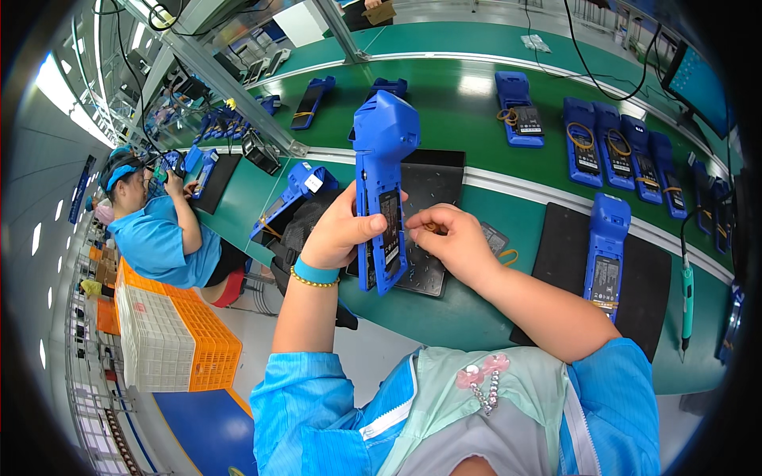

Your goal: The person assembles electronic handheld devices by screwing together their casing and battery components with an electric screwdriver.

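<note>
My left hand [343, 226] grips a blue handheld terminal [386, 131] upright, its back toward me and a dark battery [390, 226] showing in the open bay. Beside the battery, my right hand [452, 238] has thumb and fingers pinched on a brownish rubber band [433, 228], partly hidden by the fingers. Under the hands lies a black tray [432, 274]. Close to my right wrist, a loose grey battery [494, 238] rests on the green bench with a yellow rubber band [509, 257] by it.
Another blue terminal [607, 246] lies on a black mat [556, 262] at right, near a teal electric screwdriver [686, 297]. Several terminals with rubber bands stand along the green conveyor [452, 91]. At left, a co-worker [163, 230] handles a device beside stacked crates [171, 337].
</note>
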`<state>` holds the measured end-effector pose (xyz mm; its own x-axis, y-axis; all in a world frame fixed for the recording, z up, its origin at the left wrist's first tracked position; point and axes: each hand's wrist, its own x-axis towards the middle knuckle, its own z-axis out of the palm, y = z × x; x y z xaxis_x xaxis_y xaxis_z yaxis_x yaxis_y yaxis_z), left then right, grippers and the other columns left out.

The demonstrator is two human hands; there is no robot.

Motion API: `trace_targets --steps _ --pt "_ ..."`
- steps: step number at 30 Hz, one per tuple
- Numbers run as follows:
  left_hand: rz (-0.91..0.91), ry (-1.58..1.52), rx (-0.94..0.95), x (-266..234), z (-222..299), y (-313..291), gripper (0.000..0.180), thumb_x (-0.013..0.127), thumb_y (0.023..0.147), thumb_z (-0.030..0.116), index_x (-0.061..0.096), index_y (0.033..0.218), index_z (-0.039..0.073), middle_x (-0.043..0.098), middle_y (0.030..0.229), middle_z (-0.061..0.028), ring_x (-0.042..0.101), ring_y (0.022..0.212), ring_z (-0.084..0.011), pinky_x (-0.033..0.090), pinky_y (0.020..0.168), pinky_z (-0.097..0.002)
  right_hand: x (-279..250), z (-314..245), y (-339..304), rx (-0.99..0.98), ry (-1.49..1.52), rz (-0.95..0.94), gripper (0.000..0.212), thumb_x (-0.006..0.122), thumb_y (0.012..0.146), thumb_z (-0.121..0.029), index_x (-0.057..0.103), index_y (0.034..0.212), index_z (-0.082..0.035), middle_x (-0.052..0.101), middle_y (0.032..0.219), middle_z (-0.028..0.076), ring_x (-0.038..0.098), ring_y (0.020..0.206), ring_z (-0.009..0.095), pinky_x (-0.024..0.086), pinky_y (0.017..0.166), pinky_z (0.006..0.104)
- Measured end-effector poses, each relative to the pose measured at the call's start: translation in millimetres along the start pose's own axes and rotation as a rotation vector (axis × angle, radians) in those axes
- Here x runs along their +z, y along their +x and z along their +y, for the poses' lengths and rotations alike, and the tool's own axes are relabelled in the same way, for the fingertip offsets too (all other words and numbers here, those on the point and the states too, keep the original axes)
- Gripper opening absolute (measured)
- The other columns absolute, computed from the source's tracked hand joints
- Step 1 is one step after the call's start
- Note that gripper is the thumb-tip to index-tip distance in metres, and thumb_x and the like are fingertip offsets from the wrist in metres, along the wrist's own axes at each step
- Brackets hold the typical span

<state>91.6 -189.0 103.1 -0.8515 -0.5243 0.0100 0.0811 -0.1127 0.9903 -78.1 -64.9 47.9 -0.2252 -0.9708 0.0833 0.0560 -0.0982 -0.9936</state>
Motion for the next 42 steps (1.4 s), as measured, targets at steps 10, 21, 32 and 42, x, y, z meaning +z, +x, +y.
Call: trace_targets --steps 10,21,32,42 --pt "0.062 0.128 0.013 5 3 2 0.083 0.088 0.074 0.042 0.050 0.135 -0.001 0.063 0.121 -0.0105 0.065 0.101 -0.0176 0.054 0.088 -0.0327 6 -10 -3 -0.109 -0.259 0.093 0.015 0.076 0.085 -0.012 0.073 0.094 0.000 0.063 0.090 0.007 0.062 0.078 0.014 0.051 0.072 0.0295" --pt "0.076 0.138 -0.001 10 4 3 0.082 0.088 0.073 0.039 0.050 0.133 -0.001 0.063 0.118 -0.0097 0.064 0.100 -0.0166 0.053 0.088 -0.0324 6 -14 2 0.162 -0.043 0.047 0.014 0.071 0.088 -0.010 0.071 0.093 0.003 0.068 0.081 0.006 0.063 0.067 0.011 0.053 0.058 0.0257" --pt "0.095 0.168 -0.035 6 4 2 0.083 0.088 0.073 0.041 0.050 0.133 -0.001 0.063 0.117 -0.0097 0.063 0.100 -0.0167 0.053 0.088 -0.0326 4 -2 6 0.230 0.192 -0.019 0.017 0.071 0.089 -0.009 0.069 0.099 0.005 0.068 0.088 0.007 0.065 0.067 0.012 0.056 0.057 0.0250" --pt "0.106 0.220 -0.050 20 11 4 0.086 0.090 0.069 0.043 0.051 0.132 -0.001 0.061 0.116 -0.0084 0.060 0.102 -0.0162 0.049 0.091 -0.0316 4 -6 7 0.190 -0.005 0.000 0.020 0.069 0.087 -0.010 0.071 0.095 0.007 0.073 0.084 0.012 0.068 0.060 0.016 0.056 0.054 0.0279"
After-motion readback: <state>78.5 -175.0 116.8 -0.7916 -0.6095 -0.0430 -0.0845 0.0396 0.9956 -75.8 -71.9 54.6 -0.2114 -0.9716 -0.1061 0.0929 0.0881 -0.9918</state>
